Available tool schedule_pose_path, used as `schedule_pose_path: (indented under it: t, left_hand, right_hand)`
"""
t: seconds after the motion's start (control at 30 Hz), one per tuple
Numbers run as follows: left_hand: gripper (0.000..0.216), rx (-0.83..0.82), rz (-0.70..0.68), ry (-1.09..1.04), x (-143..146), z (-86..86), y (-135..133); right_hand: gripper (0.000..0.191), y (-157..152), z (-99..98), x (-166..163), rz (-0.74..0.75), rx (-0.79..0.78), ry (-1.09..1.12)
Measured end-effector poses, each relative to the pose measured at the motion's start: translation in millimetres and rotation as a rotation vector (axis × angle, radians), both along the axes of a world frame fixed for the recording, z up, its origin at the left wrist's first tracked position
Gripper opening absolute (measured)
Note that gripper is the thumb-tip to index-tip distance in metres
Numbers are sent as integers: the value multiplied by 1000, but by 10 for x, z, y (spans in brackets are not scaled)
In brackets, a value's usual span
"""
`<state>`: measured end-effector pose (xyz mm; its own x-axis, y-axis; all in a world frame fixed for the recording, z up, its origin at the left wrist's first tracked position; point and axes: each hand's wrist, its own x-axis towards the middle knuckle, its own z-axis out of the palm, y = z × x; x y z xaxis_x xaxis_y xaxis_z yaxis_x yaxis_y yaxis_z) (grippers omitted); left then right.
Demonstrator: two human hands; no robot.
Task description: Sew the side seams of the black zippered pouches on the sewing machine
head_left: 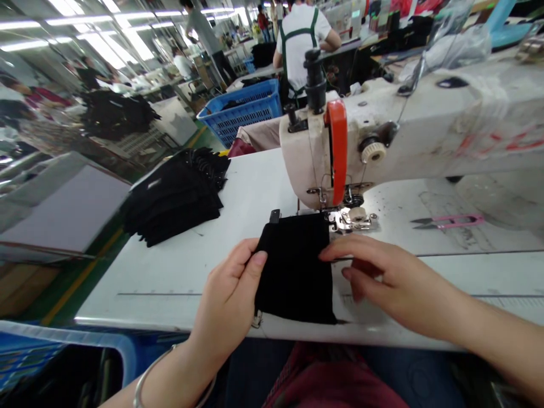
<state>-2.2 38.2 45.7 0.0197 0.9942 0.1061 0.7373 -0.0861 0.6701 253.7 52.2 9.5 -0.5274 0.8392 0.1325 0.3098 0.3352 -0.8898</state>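
A black fabric piece lies on the white table of a sewing machine, its far right corner at the presser foot. My left hand grips the left edge of the fabric, thumb on top and fingers underneath. On the right edge rests my right hand, its index fingertip touching the cloth and the other fingers loosely curled apart from it. A small dark tab sticks out at the far left corner of the fabric.
A stack of black fabric pieces sits at the table's left. Pink-handled thread snips lie right of the presser foot. Blue baskets stand behind the table and at lower left. Another person works further back.
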Motion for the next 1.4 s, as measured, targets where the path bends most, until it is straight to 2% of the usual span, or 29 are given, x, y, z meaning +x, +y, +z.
schedule_pose_path:
  t: [0.07, 0.1, 0.13, 0.2, 0.27, 0.33, 0.4, 0.5, 0.6, 0.67, 0.8, 0.87, 0.9, 0.97, 1.03, 1.13, 1.23, 1.4]
  left_hand:
    - [29, 3, 13, -6, 12, -21, -12]
    - [29, 8, 23, -4, 17, -32, -20]
    - [29, 11, 31, 2, 18, -44, -31]
    - [25, 26, 6, 19, 8, -71, -58]
    - [30, 45, -145, 81, -14, -98, -81]
    - [62, 56, -380, 209, -35, -118, -77]
    - [88, 59, -566, 362, -44, -126, -34]
    - [94, 103, -689, 496, -37, -126, 83]
    - [86, 195, -737, 552, -33, -128, 176]
    - [79, 199, -764, 599, -36, -115, 192]
    - [66, 18, -817, 651, -16, 24, 221]
    - [64, -70, -848, 595, 31, 101, 316]
    - [57, -79, -859, 552, 66, 112, 389]
    - [36, 3, -827, 495, 152, 50, 557]
    - [33, 198, -813, 484, 239, -109, 705]
    - [34, 404, -938, 548, 319, -374, 787]
    - [34, 448, -908, 565, 334, -497, 729]
    - [34, 454, -875, 531, 329, -550, 742]
  right_hand:
    - [47, 100, -79, 43, 26, 469, -320]
    - [48, 156, -130, 35, 41, 647, -436]
    - [47, 212, -179, 14, 61, 776, -518]
    - [40, 308, -256, -38, 100, 907, -592]
    - [28, 363, -304, -67, 137, 911, -595]
    - [22, 369, -335, -55, 182, 843, -564]
    - [25, 340, -363, -22, 175, 778, -520]
    - [37, 277, -397, 1, 87, 734, -514]
    - [39, 237, -403, -12, 47, 721, -534]
    - [38, 228, -394, -13, 41, 736, -531]
    - [38, 222, -378, 26, 42, 783, -534]
    - [38, 217, -374, 47, 51, 787, -541]
    - [38, 215, -370, 54, 55, 789, -543]
    - [34, 211, -358, 59, 58, 795, -533]
    - [31, 207, -338, 59, 67, 795, -517]
    - [33, 197, -309, 59, 81, 790, -493]
    - [34, 182, -306, 61, 87, 786, -461]
    - [34, 204, -343, 74, 68, 742, -472]
